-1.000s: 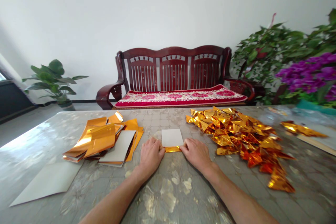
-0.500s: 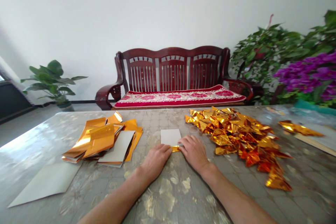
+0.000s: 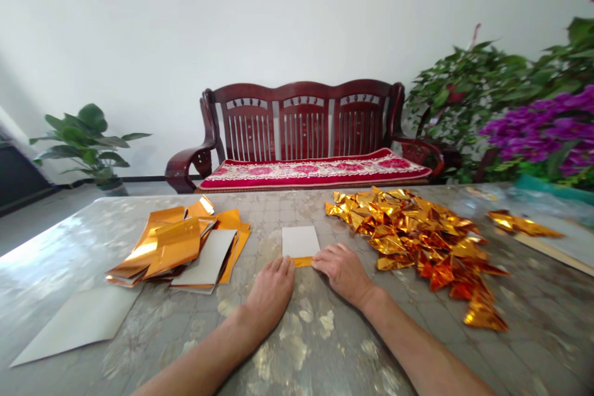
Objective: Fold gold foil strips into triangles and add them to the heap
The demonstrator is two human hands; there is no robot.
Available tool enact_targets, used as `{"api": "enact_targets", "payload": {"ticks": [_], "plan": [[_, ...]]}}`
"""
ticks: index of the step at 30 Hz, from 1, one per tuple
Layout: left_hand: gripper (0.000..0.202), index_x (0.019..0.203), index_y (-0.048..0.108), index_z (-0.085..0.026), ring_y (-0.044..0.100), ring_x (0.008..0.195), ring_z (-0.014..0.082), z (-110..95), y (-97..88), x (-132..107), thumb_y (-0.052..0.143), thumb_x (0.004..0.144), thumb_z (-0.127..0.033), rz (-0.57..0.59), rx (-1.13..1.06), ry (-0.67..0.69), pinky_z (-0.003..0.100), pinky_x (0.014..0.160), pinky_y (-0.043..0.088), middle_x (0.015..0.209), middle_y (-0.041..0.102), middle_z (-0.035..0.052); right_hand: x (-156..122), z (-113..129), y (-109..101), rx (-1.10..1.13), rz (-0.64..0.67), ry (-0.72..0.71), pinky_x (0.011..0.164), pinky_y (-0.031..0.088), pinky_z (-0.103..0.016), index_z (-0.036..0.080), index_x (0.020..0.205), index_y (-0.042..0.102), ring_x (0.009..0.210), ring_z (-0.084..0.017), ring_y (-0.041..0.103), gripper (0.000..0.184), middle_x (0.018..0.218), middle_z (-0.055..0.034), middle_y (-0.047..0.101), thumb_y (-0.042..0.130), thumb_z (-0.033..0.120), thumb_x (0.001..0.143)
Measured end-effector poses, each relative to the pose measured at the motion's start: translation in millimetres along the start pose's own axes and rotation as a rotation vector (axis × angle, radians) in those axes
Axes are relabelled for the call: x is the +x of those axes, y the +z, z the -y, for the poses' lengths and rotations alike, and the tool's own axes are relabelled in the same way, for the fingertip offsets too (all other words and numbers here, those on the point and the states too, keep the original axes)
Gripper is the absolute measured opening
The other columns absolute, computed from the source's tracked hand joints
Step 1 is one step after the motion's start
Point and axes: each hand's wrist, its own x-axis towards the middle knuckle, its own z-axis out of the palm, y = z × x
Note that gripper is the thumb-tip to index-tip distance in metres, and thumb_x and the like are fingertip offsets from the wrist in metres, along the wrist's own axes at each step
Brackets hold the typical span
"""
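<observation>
A small sheet of gold foil paper (image 3: 301, 241) lies white side up on the table in front of me. Its near edge is folded over, showing a narrow gold strip. My left hand (image 3: 273, 288) has its closed fingertips on the left end of that fold. At the right end, my right hand (image 3: 344, 272) pinches the fold with thumb and fingers together. The middle of the gold strip shows between my hands. To the left is a loose stack of gold foil sheets (image 3: 179, 244), some turned white side up. On the right sits a heap of folded gold foil pieces (image 3: 408, 229).
A pale sheet (image 3: 81, 325) rests at the table's left. Far right are a lone folded gold piece (image 3: 524, 224), clear plastic and a board. Beyond the patterned table (image 3: 297, 334) stands a wooden bench (image 3: 304, 124), with plants on both sides.
My hands have moved apart along the fold, the left one outward to the left end, so more of the gold strip shows. The view has shifted slightly.
</observation>
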Motion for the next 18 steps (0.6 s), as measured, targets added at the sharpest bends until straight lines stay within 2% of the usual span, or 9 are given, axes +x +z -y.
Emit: {"api": "enact_targets", "payload": {"ticks": [8, 12, 15, 18], "plan": [[0.022, 0.101, 0.062, -0.014, 0.060, 0.097, 0.0260, -2.8, -2.2, -6.3, 0.047, 0.088, -0.004, 0.009, 0.060, -0.024, 0.038, 0.085, 0.048, 0.100, 0.063, 0.0127, -7.0, -16.0, -2.7, 0.007, -0.022, 0.148, 0.087, 0.035, -0.034, 0.022, 0.087, 0.075, 0.095, -0.020, 0.059, 0.028, 0.096, -0.0046, 0.075, 0.049, 0.012, 0.090], [0.023, 0.103, 0.062, -0.014, 0.058, 0.093, 0.0252, -6.7, -2.2, -8.6, 0.046, 0.089, -0.004, 0.000, 0.053, -0.047, 0.037, 0.081, 0.046, 0.099, 0.061, 0.0119, -6.8, -15.7, 0.3, 0.024, -0.106, 0.322, 0.087, 0.038, -0.031, 0.022, 0.089, 0.076, 0.095, -0.019, 0.059, 0.027, 0.097, -0.0031, 0.074, 0.051, 0.010, 0.083], [0.023, 0.105, 0.061, -0.017, 0.058, 0.093, 0.0243, -10.7, -3.6, -8.3, 0.046, 0.091, -0.008, -0.002, 0.019, -0.068, 0.037, 0.081, 0.046, 0.101, 0.061, 0.0100, -4.2, -9.8, 0.0, 0.058, -0.143, 0.397, 0.088, 0.039, -0.030, 0.023, 0.088, 0.075, 0.096, -0.019, 0.058, 0.021, 0.097, -0.0028, 0.072, 0.055, 0.021, 0.088], [0.021, 0.105, 0.061, -0.019, 0.058, 0.093, 0.0246, -14.2, -3.3, -6.8, 0.046, 0.093, -0.012, -0.017, -0.017, -0.058, 0.037, 0.080, 0.046, 0.101, 0.060, 0.0089, 0.7, -1.0, -0.6, 0.067, -0.148, 0.452, 0.089, 0.039, -0.031, 0.024, 0.091, 0.074, 0.098, -0.020, 0.057, 0.022, 0.099, -0.0044, 0.071, 0.056, 0.036, 0.092]]}}
